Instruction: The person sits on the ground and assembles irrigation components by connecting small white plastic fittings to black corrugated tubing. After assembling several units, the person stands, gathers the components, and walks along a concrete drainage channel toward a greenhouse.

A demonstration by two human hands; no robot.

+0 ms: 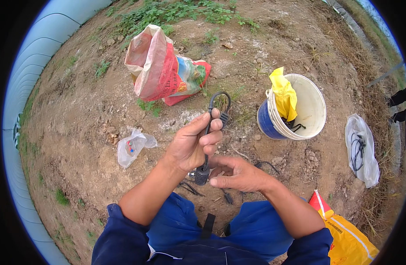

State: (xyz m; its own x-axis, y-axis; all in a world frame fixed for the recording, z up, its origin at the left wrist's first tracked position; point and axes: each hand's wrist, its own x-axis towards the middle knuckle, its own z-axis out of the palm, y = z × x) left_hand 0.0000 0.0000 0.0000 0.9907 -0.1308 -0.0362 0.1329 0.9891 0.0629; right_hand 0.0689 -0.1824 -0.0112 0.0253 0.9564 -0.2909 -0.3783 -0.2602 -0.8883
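My left hand (195,140) is closed round a black cable (210,104), its fingers pinching it in front of me. Above the fingers the cable bends into a loop with a small black ribbed piece (224,118) on it. Below the hand hangs a larger black ribbed end piece (201,176), with something shiny and silvery beside it. My right hand (238,173) comes in from the right, thumb and fingers apart, fingertips close to the ribbed end piece; whether they touch it I cannot tell. More black cables (190,188) lie on the soil between my legs.
A red and white woven sack (169,73) stands open ahead. Right of it, a blue and white bucket (268,117) holds a yellow bag (283,95) and black cords. Clear plastic bags lie left (131,148) and far right (364,152). A yellow sack (351,238) lies near right.
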